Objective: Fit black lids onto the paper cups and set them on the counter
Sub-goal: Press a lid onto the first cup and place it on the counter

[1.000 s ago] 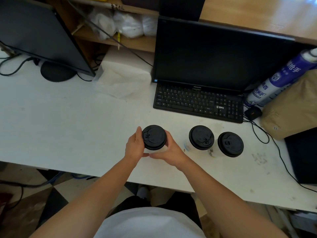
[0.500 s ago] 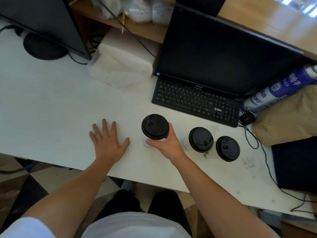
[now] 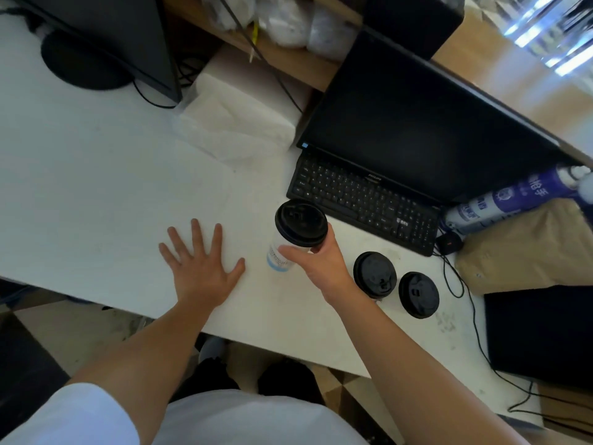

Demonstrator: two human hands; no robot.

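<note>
The two lidded cups at the right show almost only their black lids, the near one [image 3: 374, 273] and the far one [image 3: 418, 294]; their paper walls are hidden under the lids from this high view, and the right wrist covers a part of the near one. The print on the held paper cup [image 3: 278, 259] is too blurred to read, and whether its bottom touches the counter [image 3: 96, 187] I cannot tell. The monitor [image 3: 417, 123] is cut by the top edge, and a second screen at the upper left is also cut off. The right hand [image 3: 317, 261] is closed around the upper part of the cup, just under its black lid [image 3: 301, 222], with the thumb on the side toward the left hand and the fingers mostly hidden behind the cup. The cup is tilted, with its lid toward the keyboard [image 3: 362, 200]. The left hand [image 3: 200, 266] lies flat on the counter, palm down, fingers spread wide, and holds nothing. It is near the cup but does not touch it. The held cup is left of the two standing cups, in front of the keyboard.
</note>
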